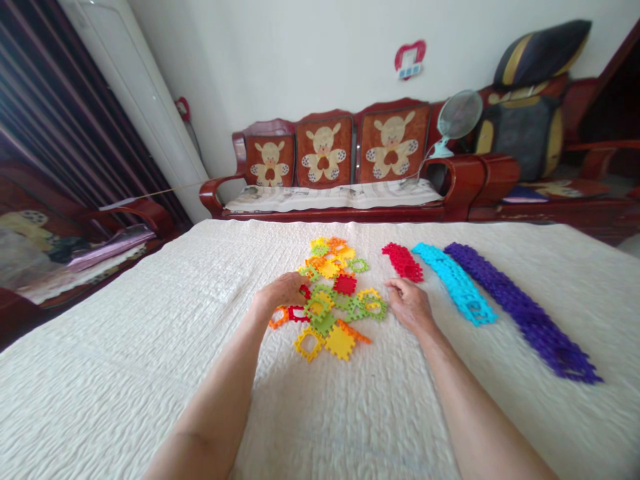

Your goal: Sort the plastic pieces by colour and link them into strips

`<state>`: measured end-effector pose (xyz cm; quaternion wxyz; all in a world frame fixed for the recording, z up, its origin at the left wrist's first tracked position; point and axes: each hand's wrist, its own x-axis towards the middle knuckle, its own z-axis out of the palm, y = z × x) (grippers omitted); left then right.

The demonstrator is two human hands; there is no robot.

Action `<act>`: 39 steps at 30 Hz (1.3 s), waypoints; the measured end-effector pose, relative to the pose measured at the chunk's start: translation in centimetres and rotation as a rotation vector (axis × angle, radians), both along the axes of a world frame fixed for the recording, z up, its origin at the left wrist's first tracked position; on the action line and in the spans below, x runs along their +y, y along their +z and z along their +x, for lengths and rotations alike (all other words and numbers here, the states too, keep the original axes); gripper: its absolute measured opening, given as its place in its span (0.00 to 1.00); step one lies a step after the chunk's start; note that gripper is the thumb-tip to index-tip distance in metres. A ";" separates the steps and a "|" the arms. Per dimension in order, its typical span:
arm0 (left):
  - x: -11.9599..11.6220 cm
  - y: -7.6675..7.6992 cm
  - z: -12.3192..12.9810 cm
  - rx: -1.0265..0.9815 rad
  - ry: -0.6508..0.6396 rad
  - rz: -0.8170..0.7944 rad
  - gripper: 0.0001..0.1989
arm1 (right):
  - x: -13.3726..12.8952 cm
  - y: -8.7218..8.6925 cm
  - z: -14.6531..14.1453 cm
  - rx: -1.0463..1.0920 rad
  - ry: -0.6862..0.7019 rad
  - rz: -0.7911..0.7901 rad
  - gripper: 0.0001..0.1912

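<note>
A loose heap of flat, notched plastic building pieces in yellow, orange, green and red lies mid-table, including a solid yellow square [341, 342] and a solid red square [345, 284]. At the heap's left edge, my left hand [284, 292] has its fingers closed on a red notched piece [305, 291], mostly hidden by them. On the other side, my right hand [411, 305] is loosely closed, with nothing visible in it. It is between the heap's green pieces [376, 308] and a short row of red pieces [404, 262].
Right of the red row lie a light-blue strip of pieces [455, 283] and a longer purple strip [520, 310]. A cream quilted cover [150, 333] is on the table. Behind stand a wooden sofa [330, 212] with bear-patterned cushions, a fan [460, 115] and a massage seat [523, 137].
</note>
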<state>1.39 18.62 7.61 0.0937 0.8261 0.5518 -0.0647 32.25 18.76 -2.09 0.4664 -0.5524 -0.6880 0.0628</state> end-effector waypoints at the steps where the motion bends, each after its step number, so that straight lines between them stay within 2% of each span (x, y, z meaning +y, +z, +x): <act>1: 0.0 0.1 0.0 -0.011 0.005 0.004 0.20 | 0.0 0.0 0.0 -0.002 -0.001 -0.003 0.14; 4: 0.0 0.5 -0.3 -0.084 0.048 0.039 0.23 | 0.1 -0.1 0.0 -0.004 0.002 -0.007 0.15; 7: 0.2 0.8 -0.6 -0.263 0.116 0.116 0.25 | 0.1 -0.1 0.1 -0.005 0.008 0.001 0.15; 11: 0.5 0.9 -0.2 -0.451 0.212 0.237 0.16 | 0.2 -0.3 0.1 -0.010 0.003 -0.003 0.15; 15: 0.4 0.4 1.4 -0.495 0.264 0.253 0.14 | 0.2 -0.2 0.1 -0.019 0.001 -0.011 0.15; 18: 0.5 -0.7 2.8 -0.611 0.279 0.205 0.16 | 0.0 0.0 0.1 -0.014 -0.002 -0.015 0.15; 20: 0.7 -1.5 3.2 -0.764 0.241 0.202 0.23 | -0.1 0.1 0.0 -0.006 -0.007 -0.015 0.15; 23: 0.7 -1.6 2.8 -0.886 0.230 0.181 0.28 | -0.1 0.0 0.0 -0.005 -0.003 -0.009 0.14; 26: 0.2 -0.1 1.7 -0.638 0.215 0.115 0.22 | 0.1 -0.2 0.1 -0.010 -0.007 -0.009 0.15; 30: -1.0 2.0 0.5 -0.172 0.055 -0.003 0.22 | 0.2 -0.3 0.2 -0.011 -0.019 -0.030 0.16; 34: -1.8 2.4 0.7 0.071 0.057 -0.007 0.23 | 0.2 -0.2 0.2 -0.015 -0.021 -0.036 0.16; 39: -2.4 2.2 1.8 0.214 0.132 -0.061 0.18 | 0.1 0.0 0.1 -0.021 -0.024 -0.048 0.16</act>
